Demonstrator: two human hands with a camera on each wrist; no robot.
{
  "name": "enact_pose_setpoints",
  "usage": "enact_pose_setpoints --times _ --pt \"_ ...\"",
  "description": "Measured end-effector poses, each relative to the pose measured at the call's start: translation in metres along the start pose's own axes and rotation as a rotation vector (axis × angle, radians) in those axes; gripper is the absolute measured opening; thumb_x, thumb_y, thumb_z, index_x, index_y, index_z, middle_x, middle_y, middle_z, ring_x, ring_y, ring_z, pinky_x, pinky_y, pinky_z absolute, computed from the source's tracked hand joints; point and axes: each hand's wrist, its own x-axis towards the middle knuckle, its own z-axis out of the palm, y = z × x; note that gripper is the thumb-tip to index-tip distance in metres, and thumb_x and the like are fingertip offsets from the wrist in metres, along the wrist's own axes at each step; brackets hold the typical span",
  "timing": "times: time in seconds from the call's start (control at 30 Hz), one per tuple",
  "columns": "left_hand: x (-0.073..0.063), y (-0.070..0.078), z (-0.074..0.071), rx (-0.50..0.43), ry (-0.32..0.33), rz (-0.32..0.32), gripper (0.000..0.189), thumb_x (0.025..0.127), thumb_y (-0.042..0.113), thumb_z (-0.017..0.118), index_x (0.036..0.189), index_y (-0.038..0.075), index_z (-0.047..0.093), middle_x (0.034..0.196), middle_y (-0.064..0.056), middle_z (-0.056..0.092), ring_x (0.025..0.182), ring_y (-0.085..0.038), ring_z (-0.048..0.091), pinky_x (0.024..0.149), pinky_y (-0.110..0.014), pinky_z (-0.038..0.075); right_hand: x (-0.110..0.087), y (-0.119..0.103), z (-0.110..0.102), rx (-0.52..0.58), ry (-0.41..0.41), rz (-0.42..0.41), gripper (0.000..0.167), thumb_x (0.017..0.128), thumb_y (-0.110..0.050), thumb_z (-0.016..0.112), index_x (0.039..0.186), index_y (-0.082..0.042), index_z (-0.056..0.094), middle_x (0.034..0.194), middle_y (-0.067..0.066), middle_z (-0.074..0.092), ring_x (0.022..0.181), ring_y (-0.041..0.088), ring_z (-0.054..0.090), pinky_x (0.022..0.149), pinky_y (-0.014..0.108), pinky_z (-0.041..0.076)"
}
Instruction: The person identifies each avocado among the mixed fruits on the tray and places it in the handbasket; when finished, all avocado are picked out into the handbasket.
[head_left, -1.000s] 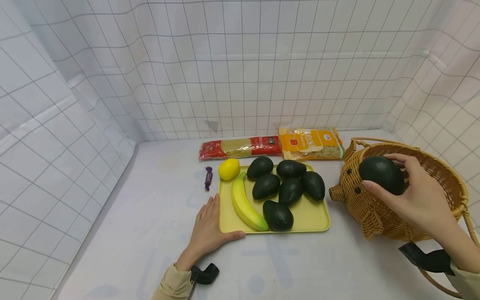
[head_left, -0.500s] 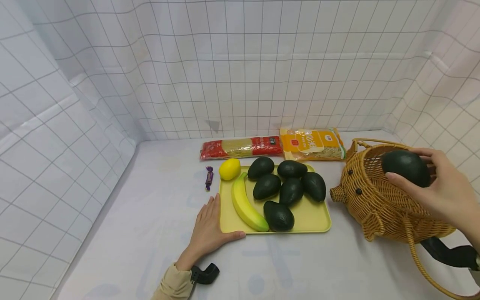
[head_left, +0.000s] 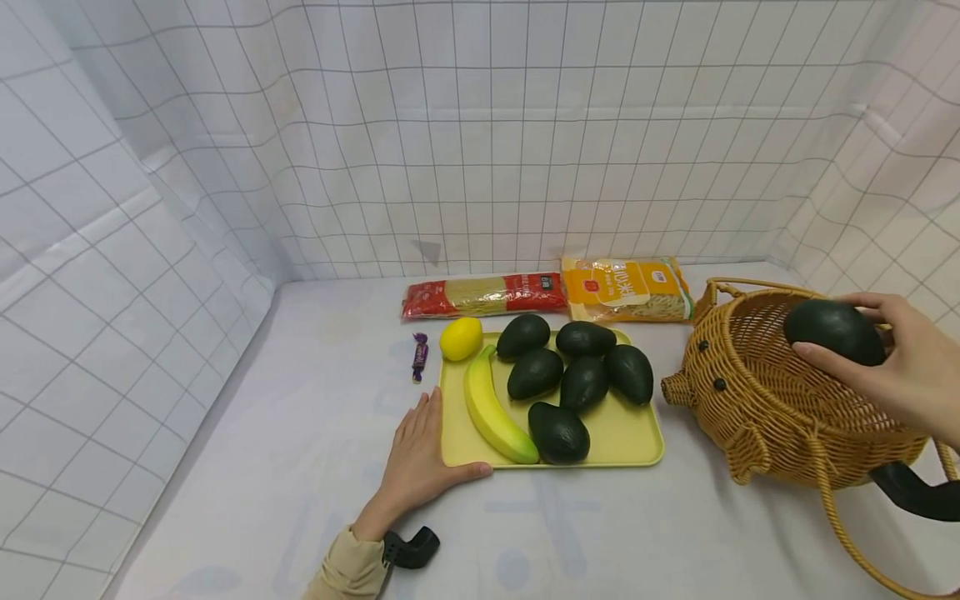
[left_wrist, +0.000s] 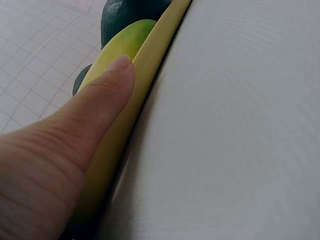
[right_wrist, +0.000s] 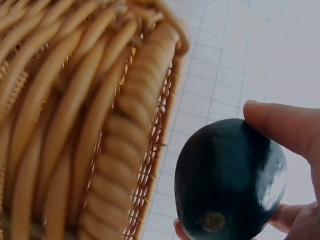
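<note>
One dark avocado [head_left: 834, 332] in the right fingers [right_wrist: 285, 122], above a wicker basket [head_left: 776, 425]

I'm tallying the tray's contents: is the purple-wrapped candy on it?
No, the purple-wrapped candy lies on the table, left of the yellow tray.

Wicker basket [right_wrist: 125, 135] cut off by the right-wrist view's left edge, lettering on purple candy [head_left: 420, 358] illegibly small.

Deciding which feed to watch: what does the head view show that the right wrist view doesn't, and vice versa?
Head only: banana, lemon, candy, red packet, orange packet, and the left hand touching the yellow tray with six more avocados.
Right wrist only: a brownish spot on the held avocado.
Both: the right hand gripping that avocado, and the wicker basket.
</note>
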Motion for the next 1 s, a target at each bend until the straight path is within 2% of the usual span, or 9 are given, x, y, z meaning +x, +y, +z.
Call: enact_pose_setpoints --times 0.23,0.4,0.6,0.8,1.0 --pt "0.000 0.000 0.000 -0.006 -0.002 0.004 0.132 0.064 0.078 0.064 0.151 -0.001 0.005 0.156 -0.017 0.013 0.143 -0.027 0.007 0.113 -0.045 0.006 0.007 0.007 -0.002 -0.034 -0.065 0.003 0.075 0.082 -0.033 0.074 0.132 0.009 0.037 0.116 0.041 0.041 0.085 0.054 0.051 0.047 0.031 0.043" --pt "-0.001 0.000 0.000 -0.002 0.004 0.010 0.131 0.064 0.078 0.064 0.151 -0.001 0.005 0.155 -0.017 0.014 0.142 -0.028 0.007 0.113 -0.045 0.007 0.011 0.010 -0.002 -0.070 -0.085 0.007 0.076 0.081 -0.037 0.075 0.131 0.007 0.039 0.114 0.040 0.044 0.085 0.052 0.052 0.049 0.033 0.042" --pt "-0.001 0.000 0.000 -0.009 0.004 0.010 0.131 0.064 0.077 0.065 0.151 -0.001 0.005 0.155 -0.017 0.014 0.142 -0.027 0.007 0.113 -0.045 0.007 0.015 0.015 0.001 -0.094 -0.102 0.027 0.079 0.080 -0.044 0.074 0.133 0.003 0.041 0.111 0.036 0.049 0.087 0.048 0.054 0.057 0.045 0.043" --pt "-0.001 -0.001 0.001 -0.008 0.002 0.009 0.131 0.064 0.077 0.065 0.151 0.000 0.004 0.156 -0.016 0.013 0.143 -0.026 0.006 0.113 -0.044 0.006 0.015 0.015 0.002 -0.111 -0.121 0.004 0.069 0.084 -0.043 0.070 0.127 0.005 0.046 0.109 0.034 0.053 0.087 0.046 0.055 0.053 0.035 0.042" --pt "-0.001 -0.001 0.001 -0.006 0.028 0.025 0.130 0.064 0.076 0.066 0.151 -0.001 0.008 0.155 -0.018 0.016 0.142 -0.029 0.009 0.112 -0.046 0.008 0.011 0.010 0.002 -0.101 -0.115 -0.010 0.059 0.089 -0.038 0.065 0.122 0.009 0.050 0.103 0.034 0.056 0.086 0.046 0.055 0.052 0.033 0.043"
